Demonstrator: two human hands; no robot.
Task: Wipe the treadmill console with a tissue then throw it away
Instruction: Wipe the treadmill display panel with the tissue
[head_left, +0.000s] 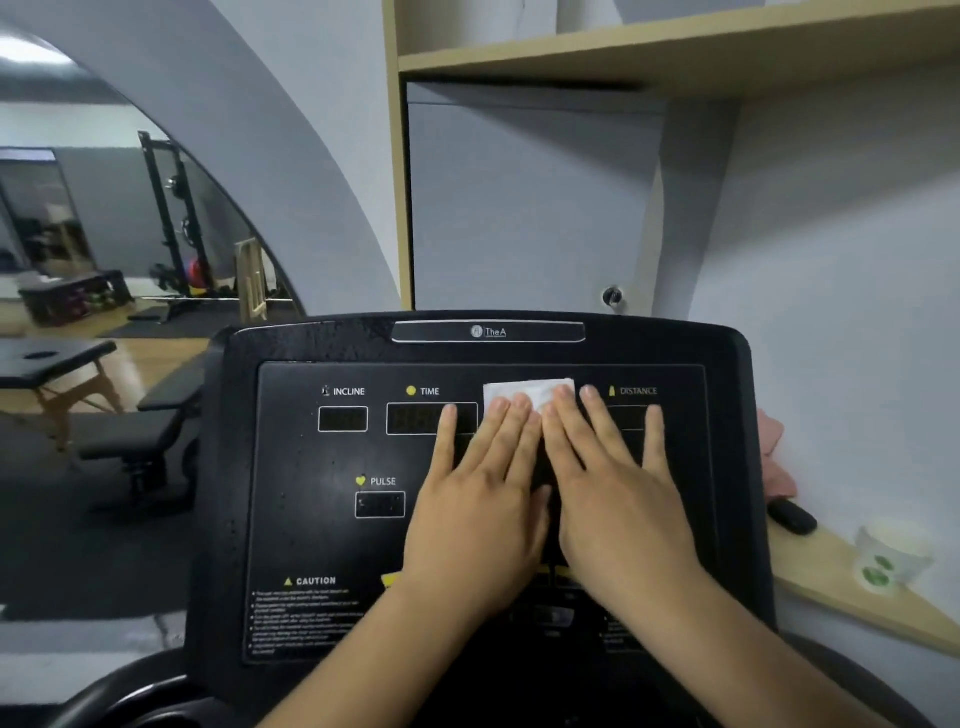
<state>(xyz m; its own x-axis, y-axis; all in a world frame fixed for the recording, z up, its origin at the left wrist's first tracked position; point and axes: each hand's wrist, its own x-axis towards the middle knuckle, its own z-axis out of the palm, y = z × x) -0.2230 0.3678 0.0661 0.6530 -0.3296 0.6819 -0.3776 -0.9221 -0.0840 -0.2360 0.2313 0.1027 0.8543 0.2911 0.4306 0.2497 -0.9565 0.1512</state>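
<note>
We have both hands laid flat on the black treadmill console (311, 467), side by side and touching along the forefingers. The left hand (478, 493) and the right hand (613, 483) are spread wide with straight fingers; neither curls around anything. They press down on the white tissue (524, 392). The tissue lies on the upper part of the panel, between the TIME and DISTANCE labels. Only its top edge shows beyond our fingertips, and the rest is hidden beneath our hands. Our left little finger rests over the TIME display window, and our right little finger reaches below the DISTANCE label. To the right of the console we see a wooden ledge (831, 587) bearing a paper cup (891, 556), a small black object (792, 517) and a pink cloth (774, 452). To the left stand a weight bench (150, 415) and a massage table (47, 358).
</note>
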